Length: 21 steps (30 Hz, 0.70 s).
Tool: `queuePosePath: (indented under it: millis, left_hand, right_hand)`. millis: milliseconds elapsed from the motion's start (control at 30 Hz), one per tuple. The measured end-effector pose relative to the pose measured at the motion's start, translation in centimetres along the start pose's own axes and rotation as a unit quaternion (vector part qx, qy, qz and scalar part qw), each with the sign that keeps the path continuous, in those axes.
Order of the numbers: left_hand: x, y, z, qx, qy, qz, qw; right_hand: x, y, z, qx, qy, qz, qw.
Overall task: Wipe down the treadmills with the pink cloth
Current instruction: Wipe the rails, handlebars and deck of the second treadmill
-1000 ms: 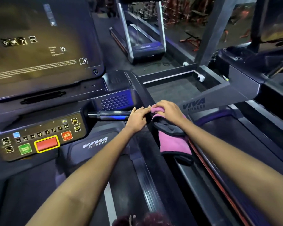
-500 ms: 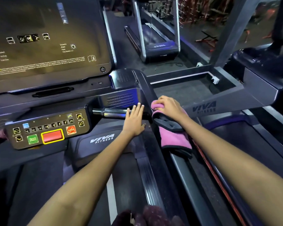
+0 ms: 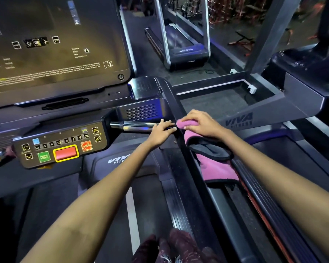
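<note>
Nearest the camera, a dark maroon patterned bit of clothing [image 3: 171, 247] at bottom edge, above the treadmill belt [image 3: 150, 202] w/ its white stripe. Both forearms reach fwd over the treadmill's right side rail [image 3: 180, 168]. Left hand [image 3: 160, 132] lies flat, fingers straight & together, tips touching the rail just beside the chrome handlebar [image 3: 135, 126], holding nothing. Right hand [image 3: 199, 121] curls over the bunched top of the pink cloth [image 3: 215, 168], pressing it on the rail; rest of cloth hangs down the rail's outer side, a dark grey fold across its middle. Left of the hands, control panel [image 3: 61, 147] w/ red, green & orange buttons. Above it the dark console screen [image 3: 51, 44]. Farther off, another treadmill [image 3: 180, 40] on the gym floor.
</note>
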<state>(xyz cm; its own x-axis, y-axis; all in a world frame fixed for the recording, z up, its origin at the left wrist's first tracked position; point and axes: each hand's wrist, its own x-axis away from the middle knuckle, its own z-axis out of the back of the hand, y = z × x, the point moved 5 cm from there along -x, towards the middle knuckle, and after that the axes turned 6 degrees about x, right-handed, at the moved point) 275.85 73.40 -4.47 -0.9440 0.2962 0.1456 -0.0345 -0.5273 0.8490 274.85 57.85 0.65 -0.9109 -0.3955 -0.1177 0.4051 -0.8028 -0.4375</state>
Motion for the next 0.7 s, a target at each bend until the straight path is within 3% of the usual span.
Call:
queuePosePath:
  millis: [100,267,400,567,633,700]
  left_hand:
    - [1.0,2.3,-0.3,0.258,-0.013,0.001,0.966]
    - [1.7,6.0,1.2,0.506,-0.041,0.025,0.861]
    - [2.5,6.8,3.1,0.511,-0.061,0.003,0.857]
    - [3.3,5.5,7.2,0.477,0.001,-0.034,0.878]
    - [3.6,5.2,8.8,0.455,0.029,-0.059,0.888]
    - [4.2,5.1,10.4,0.433,0.064,-0.072,0.896]
  right_hand:
    - [-0.9,-2.4,3.0,-0.054,0.131,-0.016,0.99]
    - [-3.0,-7.4,4.0,0.011,0.137,-0.052,0.989]
    - [-3.6,-8.8,3.8,-0.036,0.115,-0.049,0.991]
    - [-5.3,-9.8,3.3,-0.246,0.036,-0.046,0.967]
    - [-5.2,-9.3,3.1,-0.334,-0.06,-0.075,0.938]
    - [-4.8,-9.3,2.8,-0.294,-0.185,-0.081,0.934]
